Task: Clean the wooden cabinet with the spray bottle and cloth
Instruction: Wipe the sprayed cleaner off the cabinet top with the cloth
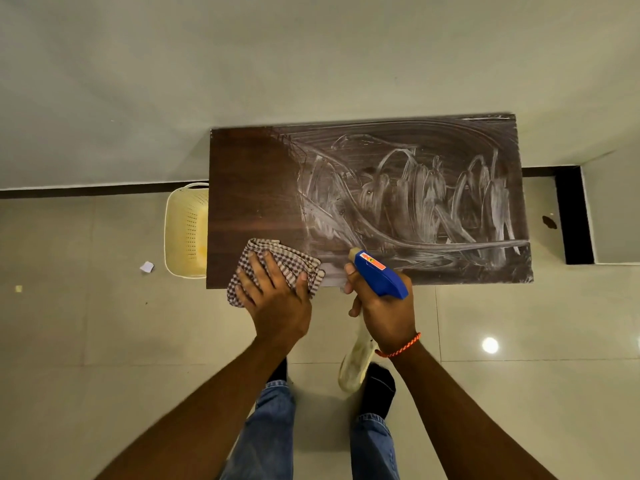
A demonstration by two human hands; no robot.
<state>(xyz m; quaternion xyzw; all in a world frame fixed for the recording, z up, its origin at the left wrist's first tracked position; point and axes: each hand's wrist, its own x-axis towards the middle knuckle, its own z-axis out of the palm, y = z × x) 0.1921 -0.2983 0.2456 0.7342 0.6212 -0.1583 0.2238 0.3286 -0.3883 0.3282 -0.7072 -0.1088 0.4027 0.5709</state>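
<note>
Pressing down on the checked cloth (277, 255) with the left hand (273, 301), fingers spread and nearly straight, folded cloth lying at the near left edge of the wooden cabinet (249, 188) and hanging partly over it. Gripping the spray bottle (381, 274) in the right hand (386, 315), fingers curled round its neck, blue head aimed over the cabinet top, pale body hanging below the hand. White smeared streaks (426, 202) across the middle and right of the top, left part dark. Cream perforated basket (185, 230) on the tiled floor (86, 323), just beside the cabinet's left side.
</note>
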